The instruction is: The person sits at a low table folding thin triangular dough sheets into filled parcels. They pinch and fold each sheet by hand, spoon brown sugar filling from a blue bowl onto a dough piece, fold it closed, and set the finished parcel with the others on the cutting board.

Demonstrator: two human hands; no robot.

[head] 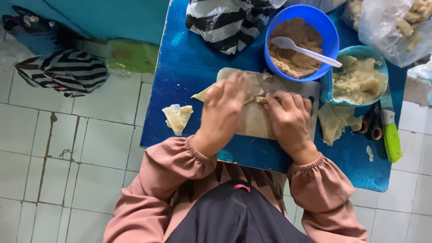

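A thin pale wrapper sheet [254,119] lies on a white cutting board [310,90] on the low blue table [189,67]. My left hand [223,110] presses on the sheet's left part and folds its edge. My right hand [290,119] pinches the sheet near a small filling piece [261,99] in the middle. Both hands cover most of the sheet.
A blue bowl [328,31] of brown crumbs with a white spoon [306,49] stands behind the board. A light blue bowl [360,81] of pale mash, spare wrappers [335,121], a green-handled knife [390,135] and scissors [371,126] lie right. A folded piece [177,118] lies left. Striped bags and tiled floor surround.
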